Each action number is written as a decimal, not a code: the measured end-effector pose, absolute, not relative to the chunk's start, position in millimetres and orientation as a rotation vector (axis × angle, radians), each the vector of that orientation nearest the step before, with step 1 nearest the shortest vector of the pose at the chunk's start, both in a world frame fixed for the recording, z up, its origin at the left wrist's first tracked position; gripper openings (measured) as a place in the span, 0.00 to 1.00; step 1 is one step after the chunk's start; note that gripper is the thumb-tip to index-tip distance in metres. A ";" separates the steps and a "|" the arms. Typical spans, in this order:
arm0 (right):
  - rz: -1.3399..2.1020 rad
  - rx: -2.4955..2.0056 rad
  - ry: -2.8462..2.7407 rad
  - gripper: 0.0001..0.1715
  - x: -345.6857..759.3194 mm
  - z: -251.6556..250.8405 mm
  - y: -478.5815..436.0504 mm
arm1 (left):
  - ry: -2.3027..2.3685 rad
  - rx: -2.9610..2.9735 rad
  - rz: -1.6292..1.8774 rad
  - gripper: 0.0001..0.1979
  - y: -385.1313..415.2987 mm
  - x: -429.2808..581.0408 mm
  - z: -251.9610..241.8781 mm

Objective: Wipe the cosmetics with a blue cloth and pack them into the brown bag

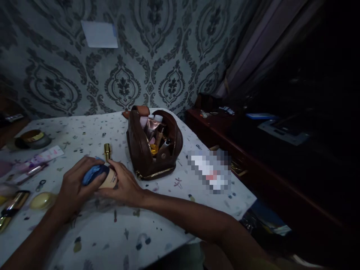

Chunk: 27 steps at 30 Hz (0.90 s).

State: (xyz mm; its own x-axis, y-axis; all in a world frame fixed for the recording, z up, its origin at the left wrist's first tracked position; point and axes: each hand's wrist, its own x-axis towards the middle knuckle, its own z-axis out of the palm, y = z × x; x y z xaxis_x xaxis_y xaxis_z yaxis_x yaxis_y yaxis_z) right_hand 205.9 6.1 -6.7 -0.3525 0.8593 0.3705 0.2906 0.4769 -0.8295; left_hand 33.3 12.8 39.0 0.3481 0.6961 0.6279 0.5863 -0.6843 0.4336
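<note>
Over the white patterned tabletop, a small beige and dark blue cosmetic container sits between my two hands. My left hand is closed on a crumpled light blue cloth pressed against the container's dark blue end. My right hand is wrapped round the beige end, fingers on top and thumb nearer me. Just beyond my fingers stands a small gold tube. To the right, a brown toiletry bag is unzipped, with several tubes and bottles inside. Part of the container is hidden by my fingers.
On the left lie a pale yellow round item, a black and gold case, a white and pink tube and a dark jar with gold trim. A blurred-out item lies right. Beyond the table's right edge is a dark red surface.
</note>
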 end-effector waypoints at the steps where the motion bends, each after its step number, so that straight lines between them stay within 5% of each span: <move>1: 0.832 -0.948 -1.880 0.57 205.9 -7.3 6.6 | 1.208 2.428 1.279 0.08 13.5 34.9 38.4; 7: 0.729 -0.861 -1.904 0.42 203.2 -19.3 10.3 | 1.143 2.333 1.290 0.08 16.5 36.6 34.7; 27: 0.577 -0.833 -1.920 0.20 196.3 -16.8 8.6 | 1.131 2.437 1.332 0.09 8.0 35.5 33.8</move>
